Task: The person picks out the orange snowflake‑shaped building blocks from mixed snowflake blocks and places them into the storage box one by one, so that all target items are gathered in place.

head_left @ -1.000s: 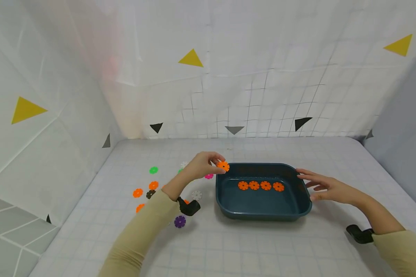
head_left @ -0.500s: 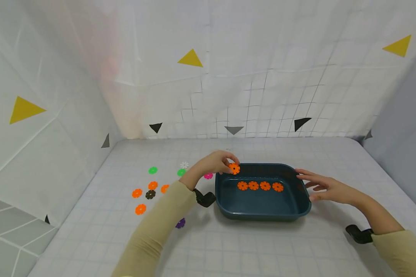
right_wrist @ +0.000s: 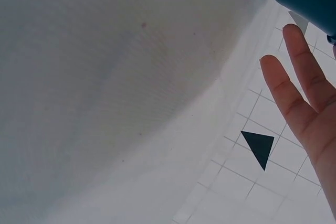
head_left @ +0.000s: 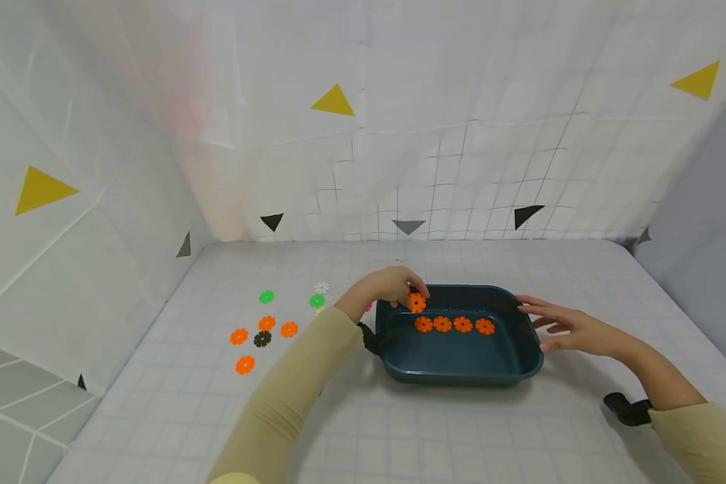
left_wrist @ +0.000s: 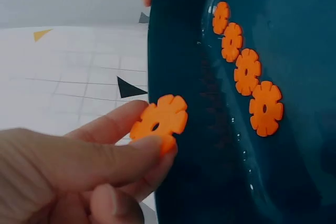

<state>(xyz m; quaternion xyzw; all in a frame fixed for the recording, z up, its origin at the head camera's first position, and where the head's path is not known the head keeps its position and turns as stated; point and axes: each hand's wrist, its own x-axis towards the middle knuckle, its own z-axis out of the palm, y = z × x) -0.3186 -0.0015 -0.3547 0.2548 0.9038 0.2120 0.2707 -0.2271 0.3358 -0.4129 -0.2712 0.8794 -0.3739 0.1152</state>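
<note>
Just left of frame centre, the left hand (head_left: pixel 382 288) pinches an orange plastic gear-shaped disc (head_left: pixel 417 302) over the dark blue plastic tray (head_left: pixel 460 376), beside four matching discs (head_left: pixel 454 325) lined up inside. The right hand (head_left: pixel 571 327), fingers spread, steadies the tray's right rim.

Left hand (head_left: pixel 382 288) with pinched orange disc (head_left: pixel 417 302), now rightward over the tray (head_left: pixel 460 376) rim.

White gridded sheeting (head_left: pixel 460 168) closes me in from nine o'clock round to three, creased where its panels meet and washed in soft, even light. Yellow triangles (head_left: pixel 334 101) are stuck high on it, with dark triangles (head_left: pixel 526 215) in a low row at twelve o'clock. Below me spreads a pale gridded table cover (head_left: pixel 460 437).
</note>
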